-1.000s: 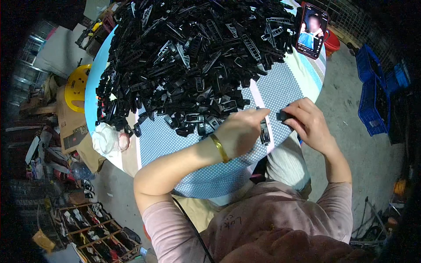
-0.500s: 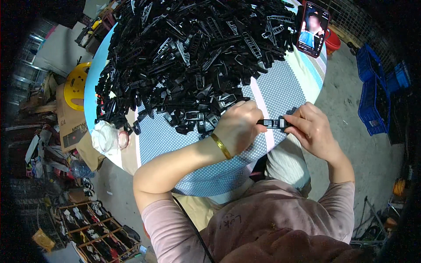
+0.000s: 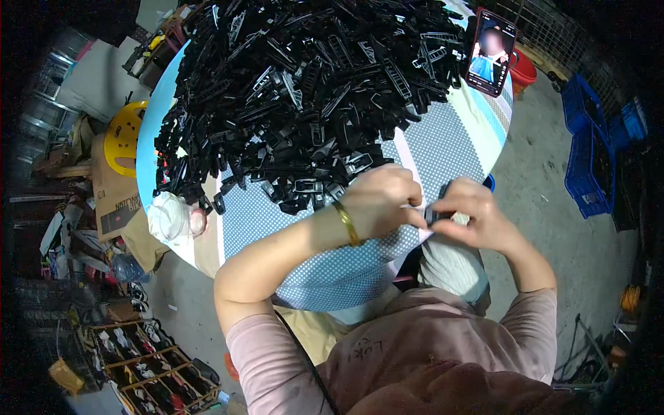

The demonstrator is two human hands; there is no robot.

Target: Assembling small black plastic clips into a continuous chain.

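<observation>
Just above the table's near right edge, my two hands meet. A small black plastic part (image 3: pixel 431 214) is pinched between the thumb and fingers of my right hand (image 3: pixel 481 216); my fingers cover much of it. My left hand (image 3: pixel 382 198), with a gold-coloured bracelet at the wrist, is closed against the part's left end, and blur hides how far it reaches in. Beyond them a big heap of black plastic parts (image 3: pixel 311 97), some long and ladder-like, others short and clip-like, spreads over the table's patterned cloth (image 3: pixel 266 225).
A phone (image 3: pixel 491 52) stands lit at the far right of the table. On the left edge sits a crumpled white bag (image 3: pixel 169 216). Blue crates (image 3: pixel 588 169) and a red bucket (image 3: pixel 523 71) are on the right; a yellow stool (image 3: pixel 123 138) and wooden rack (image 3: pixel 155 366) are left.
Both hands have come closer together and slightly lower. The black plastic part, earlier showing lengthwise between them, is now mostly covered by my fingers.
</observation>
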